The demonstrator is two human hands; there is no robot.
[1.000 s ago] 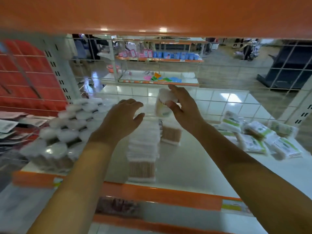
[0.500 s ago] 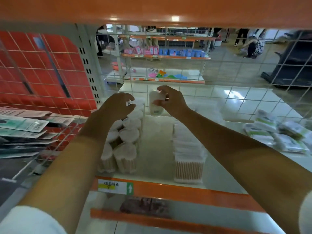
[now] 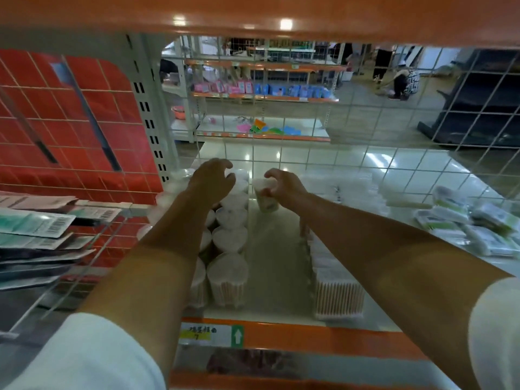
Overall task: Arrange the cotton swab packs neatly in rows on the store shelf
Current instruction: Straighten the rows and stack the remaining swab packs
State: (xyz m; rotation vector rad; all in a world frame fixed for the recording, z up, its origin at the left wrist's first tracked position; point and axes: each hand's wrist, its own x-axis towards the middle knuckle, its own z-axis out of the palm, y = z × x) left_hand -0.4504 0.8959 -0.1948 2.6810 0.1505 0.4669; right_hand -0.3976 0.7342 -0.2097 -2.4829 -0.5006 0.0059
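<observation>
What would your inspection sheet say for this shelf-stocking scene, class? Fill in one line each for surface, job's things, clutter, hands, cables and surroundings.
Surface: white shelf with an orange front edge and a price label.
Job's things: round swab tubs in rows front to back on the left; a row of rectangular swab packs on the right; one held tub at the back.
Clutter: green-labelled bags lying loosely heaped at far right.
Hands: left hand over the rear round tubs, fingers curled; whether it grips one cannot be told. Right hand holds the single tub.
Cables: nothing seen.
Surroundings: wire mesh back, red panel, carded goods to the left, further shelving beyond.
</observation>
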